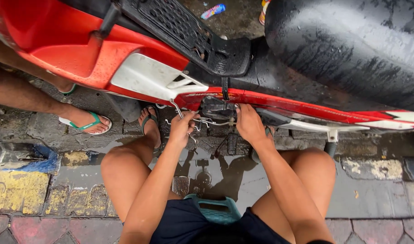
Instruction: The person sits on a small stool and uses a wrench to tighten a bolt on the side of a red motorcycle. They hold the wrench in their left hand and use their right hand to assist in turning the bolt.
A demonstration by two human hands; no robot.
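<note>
Seated worker at the underside of a red scooter [139, 54]. The left hand [182, 128] is closed around a bent metal wrench [177, 108], its handle angled up toward the white side panel [148, 77], apparently for leverage on a fitting below the bodywork. The right hand [248, 124] lies with fingers curled, pressing on the dark engine part [218, 108] under the footboard [179, 27], seemingly steadying it; whether it grips anything cannot be told. Thin metal rods [211, 122] run between the two hands. The worker sits on a low teal stool [213, 208], knees spread around a puddle [216, 174] on the wet pavement [378, 194]. The black seat [351, 45] overhangs at right. Another person's sandalled foot [85, 121] stands near at left.
</note>
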